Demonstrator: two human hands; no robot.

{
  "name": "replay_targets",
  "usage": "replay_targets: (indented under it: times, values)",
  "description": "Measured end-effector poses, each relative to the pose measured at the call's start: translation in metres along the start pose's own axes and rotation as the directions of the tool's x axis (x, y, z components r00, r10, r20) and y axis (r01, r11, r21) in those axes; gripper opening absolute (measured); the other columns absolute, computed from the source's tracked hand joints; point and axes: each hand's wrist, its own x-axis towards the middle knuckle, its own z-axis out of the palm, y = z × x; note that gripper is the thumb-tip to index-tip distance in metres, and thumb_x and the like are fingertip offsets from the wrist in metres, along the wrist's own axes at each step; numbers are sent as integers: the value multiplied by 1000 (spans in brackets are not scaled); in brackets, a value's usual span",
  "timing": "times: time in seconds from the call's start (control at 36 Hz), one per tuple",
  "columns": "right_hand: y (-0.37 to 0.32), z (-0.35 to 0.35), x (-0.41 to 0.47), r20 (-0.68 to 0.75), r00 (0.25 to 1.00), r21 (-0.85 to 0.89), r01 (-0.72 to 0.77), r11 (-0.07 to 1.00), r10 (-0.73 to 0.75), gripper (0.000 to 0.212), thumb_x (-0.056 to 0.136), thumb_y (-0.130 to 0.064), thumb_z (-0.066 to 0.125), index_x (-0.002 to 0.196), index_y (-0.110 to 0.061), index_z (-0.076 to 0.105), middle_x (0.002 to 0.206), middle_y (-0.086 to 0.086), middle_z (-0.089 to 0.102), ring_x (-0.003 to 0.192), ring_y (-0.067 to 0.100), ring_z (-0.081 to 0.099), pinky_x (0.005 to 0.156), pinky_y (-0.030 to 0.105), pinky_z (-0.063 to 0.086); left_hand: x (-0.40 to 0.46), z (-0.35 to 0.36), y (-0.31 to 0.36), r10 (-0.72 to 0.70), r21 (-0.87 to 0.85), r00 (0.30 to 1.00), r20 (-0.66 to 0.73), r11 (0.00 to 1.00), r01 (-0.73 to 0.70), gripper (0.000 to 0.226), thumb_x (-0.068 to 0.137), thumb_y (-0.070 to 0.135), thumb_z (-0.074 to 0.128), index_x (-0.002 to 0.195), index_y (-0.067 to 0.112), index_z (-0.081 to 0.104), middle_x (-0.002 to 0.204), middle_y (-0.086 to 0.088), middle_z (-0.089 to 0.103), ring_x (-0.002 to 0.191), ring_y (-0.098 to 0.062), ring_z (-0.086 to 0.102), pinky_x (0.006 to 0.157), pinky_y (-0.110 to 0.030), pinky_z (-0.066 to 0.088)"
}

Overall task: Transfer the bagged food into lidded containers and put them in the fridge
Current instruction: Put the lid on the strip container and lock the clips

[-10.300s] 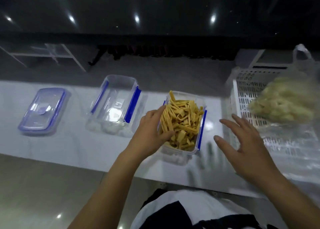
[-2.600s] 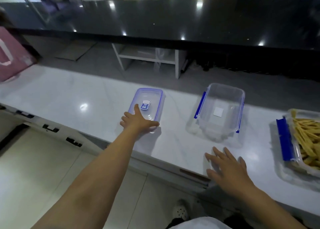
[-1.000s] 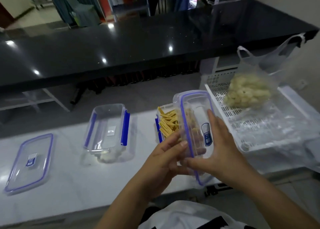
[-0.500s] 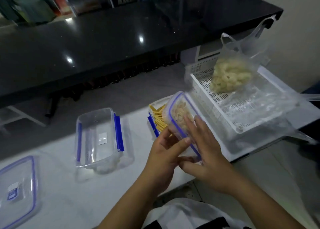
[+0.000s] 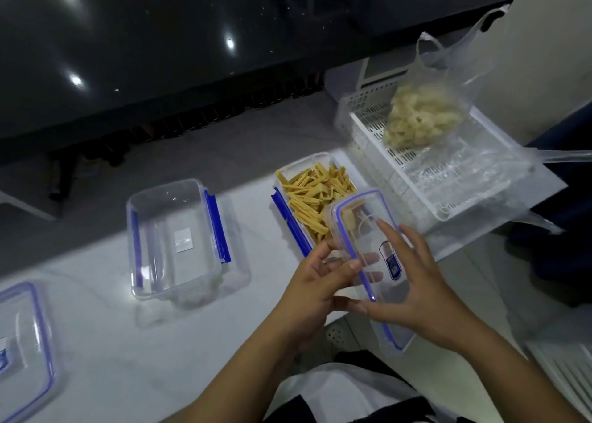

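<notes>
The clear lid (image 5: pixel 368 262) with its blue seal is held tilted over the near end of the filled container (image 5: pixel 312 198) of yellow food strips, not yet seated. The left hand (image 5: pixel 315 281) pinches the lid's left edge with thumb and fingertips; the right hand (image 5: pixel 413 281) grips its near right side, fingers spread over the top. Left of them on the white desk (image 5: pixel 102 342) stands an empty container (image 5: pixel 177 240), with a second lid (image 5: pixel 24 342) at the far left. To the right, a bag of pale food (image 5: pixel 423 115) sits in a white basket (image 5: pixel 426 179). Strips heaped above the rim could catch under the seal and stop the lid closing, or spill if pressed.
</notes>
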Motion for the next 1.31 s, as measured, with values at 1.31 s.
replay_targets:
  times: [1.31]
  values:
    - [21, 5, 4, -150, 985, -64, -97, 993, 87, 119, 49, -67, 84, 142, -68, 10, 155, -31, 0, 149, 21, 15, 112, 53, 35, 41, -75, -25, 15, 52, 585, -811, 998, 46, 6, 96, 18, 67, 101, 19, 67, 97, -6, 73, 83, -23, 74, 54, -26, 60]
